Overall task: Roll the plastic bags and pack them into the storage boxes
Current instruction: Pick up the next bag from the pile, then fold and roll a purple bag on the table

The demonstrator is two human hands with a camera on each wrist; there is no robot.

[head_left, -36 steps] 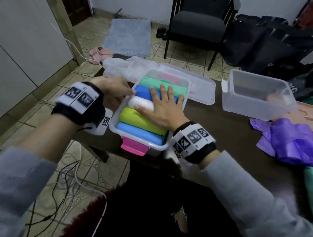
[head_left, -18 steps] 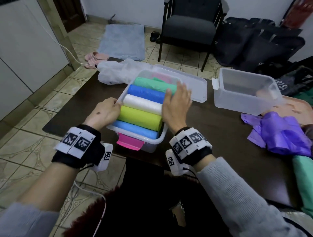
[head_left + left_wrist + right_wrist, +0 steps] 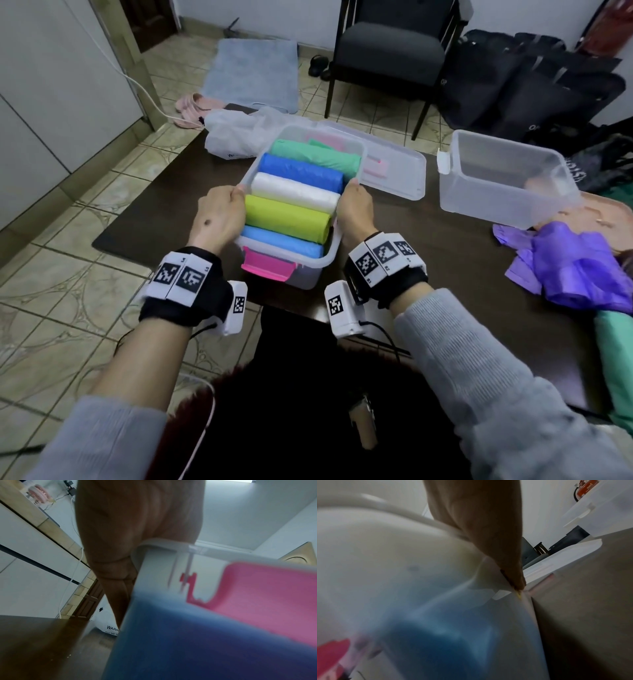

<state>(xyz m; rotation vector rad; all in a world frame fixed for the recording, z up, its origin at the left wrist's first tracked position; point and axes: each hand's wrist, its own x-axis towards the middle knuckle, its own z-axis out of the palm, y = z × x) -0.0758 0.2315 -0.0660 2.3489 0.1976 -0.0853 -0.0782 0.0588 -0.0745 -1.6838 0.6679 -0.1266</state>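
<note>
A clear storage box [image 3: 329, 254] with a pink latch [image 3: 268, 267] stands on the dark table, packed with several rolled bags: green [image 3: 315, 156], blue [image 3: 299, 171], white [image 3: 294, 192], lime [image 3: 286, 219] and light blue [image 3: 282, 241]. My left hand [image 3: 219, 216] grips the box's left rim and my right hand [image 3: 354, 209] grips its right rim. The left wrist view has the palm [image 3: 133, 520] against the box wall [image 3: 159, 566]; the right wrist view has fingers [image 3: 488, 527] down the box's side [image 3: 402, 561]. A second clear box [image 3: 507, 178] stands at the right.
The box's lid [image 3: 394, 164] lies flat behind it. A white plastic bag [image 3: 239, 135] lies at the table's far left. Loose purple bags [image 3: 575, 267] and a green one [image 3: 616, 356] lie at the right. A dark chair [image 3: 390, 54] stands beyond the table.
My right hand has left the tops of the rolls and gone to the box's right rim. My left hand has slid along the left rim nearer to me. Both now hold the box's sides.
</note>
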